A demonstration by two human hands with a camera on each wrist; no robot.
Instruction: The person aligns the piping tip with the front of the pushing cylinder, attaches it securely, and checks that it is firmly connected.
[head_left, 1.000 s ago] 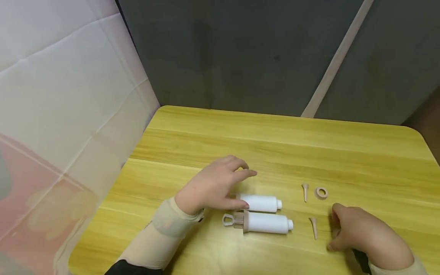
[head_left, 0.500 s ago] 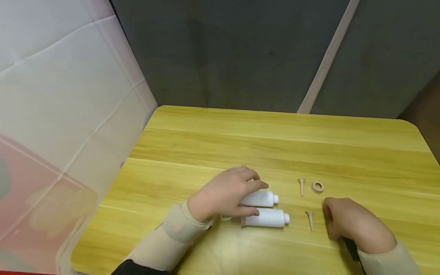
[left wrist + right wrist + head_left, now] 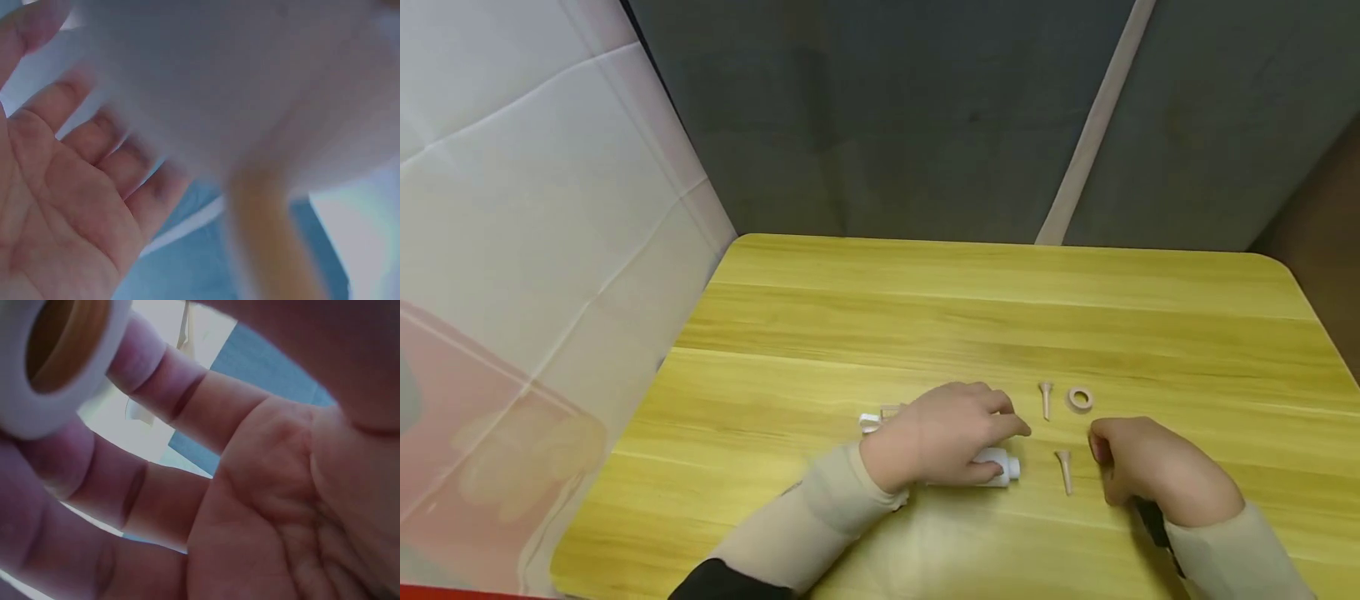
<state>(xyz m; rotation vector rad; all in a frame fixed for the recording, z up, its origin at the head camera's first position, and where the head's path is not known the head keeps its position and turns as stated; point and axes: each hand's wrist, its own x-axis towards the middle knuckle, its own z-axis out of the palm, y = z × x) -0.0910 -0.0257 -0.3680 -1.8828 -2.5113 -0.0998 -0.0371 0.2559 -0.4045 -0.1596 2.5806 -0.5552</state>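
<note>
My left hand (image 3: 947,437) spreads loosely over two white syringe-like tubes. It hides most of both. The nearer tube's end (image 3: 1000,468) with its small neck shows past my thumb. From behind the hand sticks a white pull handle (image 3: 869,422) with a clear-brown stem. In the left wrist view a blurred white tube (image 3: 206,87) lies close before the half-straight fingers. My right hand (image 3: 1165,471) is curled at the right. In the right wrist view its fingertips hold a pale ring (image 3: 44,415); the head view hides it.
Two small beige pegs with flared tops, one farther (image 3: 1046,400) and one nearer (image 3: 1065,472), lie between the hands. A beige ring (image 3: 1080,399) lies beside the farther peg. A grey fabric backdrop (image 3: 887,125) rises behind the wooden table (image 3: 962,283), with a pale sheet at left.
My left hand has moved right, over the tubes, covering more of them. My right hand stays near the ring and pegs, its fingers drawn closer together. The view has shifted slightly.
</note>
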